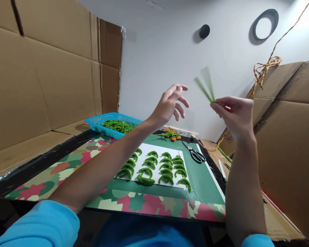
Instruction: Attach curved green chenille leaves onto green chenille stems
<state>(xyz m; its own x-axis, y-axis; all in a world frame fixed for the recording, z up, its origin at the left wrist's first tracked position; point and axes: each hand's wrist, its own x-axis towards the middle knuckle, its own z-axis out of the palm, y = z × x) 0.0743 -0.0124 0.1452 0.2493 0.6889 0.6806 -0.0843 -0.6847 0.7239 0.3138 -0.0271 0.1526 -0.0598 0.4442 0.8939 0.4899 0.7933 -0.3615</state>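
Note:
My right hand (235, 111) is raised at the right, thumb and fingers pinched on a green pipe cleaner (204, 90). Its two thin ends spread upward in a V, blurred by motion. My left hand (171, 102) hovers just left of it, fingers apart, holding nothing. Below both hands, a white sheet (158, 149) bears rows of curved green fuzzy leaf shapes (166, 170), seemingly bent from pipe cleaners. My left forearm hides the sheet's left part.
A blue basket (100, 128) of green fuzzy pieces (118, 125) stands at the back left. Orange flowers with green stems (172, 134) lie at the back. Black-handled scissors (195, 154) rest right of the sheet. Cardboard walls (54, 75) flank the table.

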